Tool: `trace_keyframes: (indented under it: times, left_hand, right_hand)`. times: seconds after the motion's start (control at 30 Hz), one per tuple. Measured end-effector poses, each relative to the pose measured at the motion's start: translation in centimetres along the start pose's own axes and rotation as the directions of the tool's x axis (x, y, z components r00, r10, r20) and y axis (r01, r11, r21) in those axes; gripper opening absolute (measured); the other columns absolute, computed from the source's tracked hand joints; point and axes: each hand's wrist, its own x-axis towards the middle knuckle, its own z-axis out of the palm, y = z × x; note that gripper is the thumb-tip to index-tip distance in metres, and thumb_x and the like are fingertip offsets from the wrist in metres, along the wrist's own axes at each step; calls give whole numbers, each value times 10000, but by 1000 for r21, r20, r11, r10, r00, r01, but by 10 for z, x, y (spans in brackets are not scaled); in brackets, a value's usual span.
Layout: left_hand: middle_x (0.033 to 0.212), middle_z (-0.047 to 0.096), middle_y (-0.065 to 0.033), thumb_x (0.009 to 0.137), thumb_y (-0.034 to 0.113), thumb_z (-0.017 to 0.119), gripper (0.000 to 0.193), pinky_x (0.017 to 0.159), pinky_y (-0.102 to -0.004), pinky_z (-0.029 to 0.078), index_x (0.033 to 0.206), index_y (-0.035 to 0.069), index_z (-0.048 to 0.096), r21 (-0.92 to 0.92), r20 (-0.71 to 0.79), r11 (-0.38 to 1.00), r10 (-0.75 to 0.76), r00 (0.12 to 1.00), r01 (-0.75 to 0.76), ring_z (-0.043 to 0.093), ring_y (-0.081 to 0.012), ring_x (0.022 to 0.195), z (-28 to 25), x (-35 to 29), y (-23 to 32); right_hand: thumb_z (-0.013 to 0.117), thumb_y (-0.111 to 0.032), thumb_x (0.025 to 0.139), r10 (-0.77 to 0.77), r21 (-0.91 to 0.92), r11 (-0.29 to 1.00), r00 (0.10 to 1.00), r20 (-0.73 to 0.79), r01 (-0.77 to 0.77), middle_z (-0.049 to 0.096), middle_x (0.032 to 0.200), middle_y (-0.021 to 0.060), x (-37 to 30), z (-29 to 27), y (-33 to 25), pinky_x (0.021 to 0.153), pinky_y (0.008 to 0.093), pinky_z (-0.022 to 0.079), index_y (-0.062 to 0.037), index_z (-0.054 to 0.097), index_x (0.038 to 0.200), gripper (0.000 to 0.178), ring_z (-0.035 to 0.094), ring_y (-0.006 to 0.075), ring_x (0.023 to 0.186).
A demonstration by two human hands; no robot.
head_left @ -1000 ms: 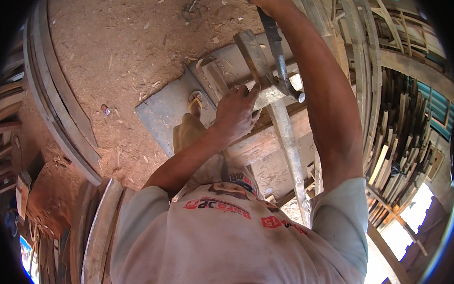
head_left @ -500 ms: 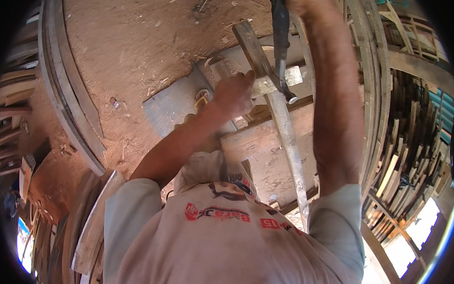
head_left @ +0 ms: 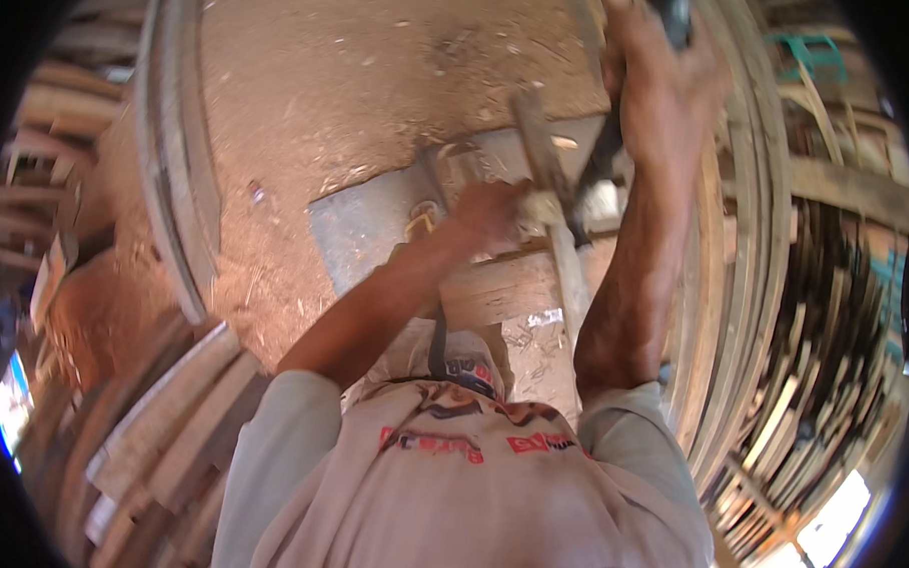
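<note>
My right hand (head_left: 661, 101) is closed around the dark handle of a hammer (head_left: 604, 149). The hammer's head points down beside a long wooden beam (head_left: 571, 283); blur hides whether they touch. Close to that spot, my left hand (head_left: 489, 213) is closed at a short pale wood piece (head_left: 539, 213), which lies against the beam. The left fingers are smeared by motion, but they appear wrapped on that piece's end. Below the beam is a wide wooden plank (head_left: 499, 286).
Long curved boards (head_left: 170, 124) lie on the sandy floor at left, and more boards (head_left: 751, 244) stand at right. Several stacked timbers (head_left: 813, 347) fill the far right. A grey sheet (head_left: 361, 231) lies near my sandalled foot (head_left: 422, 219). Wood chips litter the ground.
The hammer's handle has swung from nearly upright to a slant, and my right hand has come lower into view. The whole view has shifted, while my left hand stays at the short piece.
</note>
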Motion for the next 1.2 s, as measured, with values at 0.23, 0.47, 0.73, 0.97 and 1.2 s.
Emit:
trace_keyframes:
  times: [0.23,0.47,0.73,0.97,1.2]
  left_hand:
    - [1100,720,-214,733,379,781,773,856,-496,560,1409,99,533,129,-192,972,216,957,-194,704,-389,1036,24,10,-25]
    - [1102,720,-231,753,425,773,736,961,-500,534,1372,82,571,64,-69,998,15,997,-10,686,-412,1082,26,-9,27]
    - [1092,725,-227,712,415,840,720,924,-481,558,1302,75,606,76,-88,988,140,986,-134,684,-419,1075,37,6,39]
    - [1144,717,-221,698,340,856,738,909,-502,559,1336,78,593,82,-107,997,-5,994,14,680,-423,1099,42,-15,40]
    - [1060,731,-211,756,309,791,615,843,-510,579,1280,63,583,124,-105,992,-1,994,14,713,-405,1016,54,-54,40]
  right_hand:
    - [697,-371,900,-431,-224,894,881,-193,388,558,619,64,48,61,36,552,356,460,-32,614,808,361,541,145,575]
    - [736,-349,903,-26,293,954,990,-141,67,653,754,-4,-60,-53,-30,578,297,470,-45,688,884,308,571,120,622]
    - [690,-278,918,-87,-219,973,994,-71,70,558,615,61,-14,-68,85,512,348,441,-11,622,845,285,526,150,541]
    - [718,-129,913,126,500,866,968,-218,0,549,612,29,-81,-89,-30,456,276,398,-10,602,880,170,493,102,473]
    - [697,-301,924,275,157,956,947,-167,-249,529,623,-22,-15,-78,2,477,281,359,-35,633,898,275,461,84,528]
